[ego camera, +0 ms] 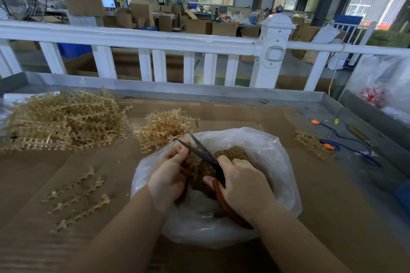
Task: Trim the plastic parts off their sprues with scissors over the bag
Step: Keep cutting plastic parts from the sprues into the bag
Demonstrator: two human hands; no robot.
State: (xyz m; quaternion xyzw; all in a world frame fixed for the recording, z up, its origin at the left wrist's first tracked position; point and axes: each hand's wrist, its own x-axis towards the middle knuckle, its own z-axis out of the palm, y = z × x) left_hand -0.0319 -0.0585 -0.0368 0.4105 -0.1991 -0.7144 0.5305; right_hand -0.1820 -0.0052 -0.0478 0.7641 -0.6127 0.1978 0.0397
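Observation:
A clear plastic bag lies open on the cardboard-covered table, holding a heap of small tan trimmed parts. My left hand grips a tan sprue over the bag's left side. My right hand holds scissors by their red handles. The dark blades are spread apart and point up-left at the sprue's tip.
A big pile of tan sprues sits at the far left, a smaller pile just behind the bag. One sprue lies flat at the near left, another at the right beside a blue cord. A white railing borders the table's far side.

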